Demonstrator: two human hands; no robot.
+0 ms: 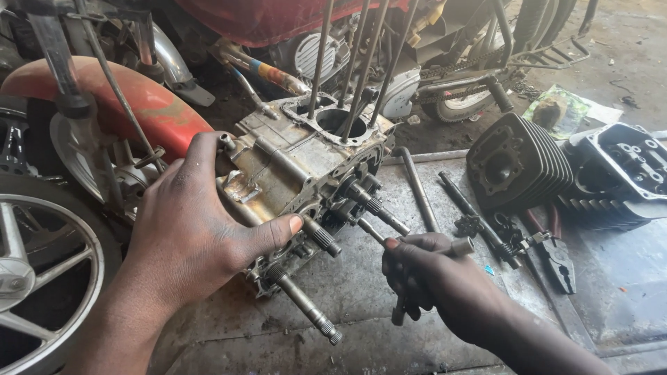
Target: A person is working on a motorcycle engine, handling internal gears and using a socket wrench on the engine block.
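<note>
Nearest the camera, on a grimy metal bench [389,326], the left hand [187,236] lies spread over the near left side of a grey engine crankcase [299,173], thumb pressed beside a splined shaft [321,236]. Just right of it, the right hand [424,278] is closed around a metal T-handle socket wrench [417,260], its tip close to the shafts jutting from the case; the exact meeting point is hard to make out. A longer threaded shaft [306,304] sticks out toward the near edge. Right of the hand lie red-handled pliers [556,253] and two dark rods [417,187]. Farther right sit a finned black cylinder [521,163] and a cylinder head [618,173], cut off at the frame's edge. Beyond them, on the ground, lies a crumpled green-and-white wrapper [559,107], its print unreadable. Far left, an orange mudguard [125,97] and a spoked wheel [42,264] are partly cropped.
</note>
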